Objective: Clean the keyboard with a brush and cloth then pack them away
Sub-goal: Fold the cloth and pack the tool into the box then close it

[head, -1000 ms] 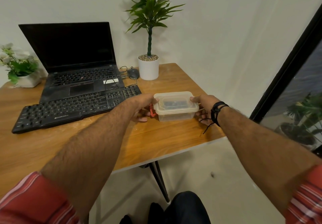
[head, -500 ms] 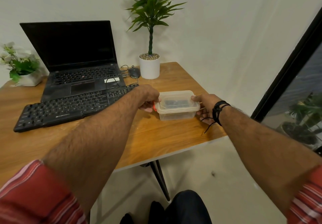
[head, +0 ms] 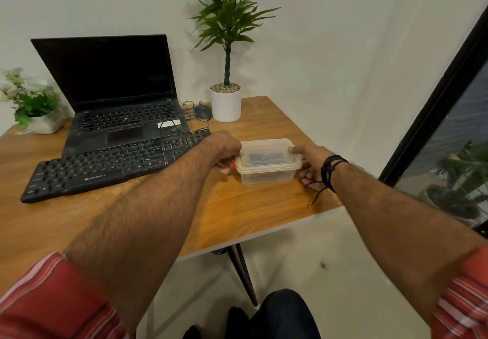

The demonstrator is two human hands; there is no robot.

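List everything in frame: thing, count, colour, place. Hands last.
plastic container: 1, clear, lid on, dark contents, table's right part
red clip: 1, container's left end
keyboard: 1, black, left of container
laptop: 1, black, open, behind keyboard
mouse: 1, black, right of laptop
tall plant: 1, green, white pot, back edge
small plant: 1, white pot, far left
table: 1, wooden
left hand: at container's left end
right hand: holds container's right end, black wristband
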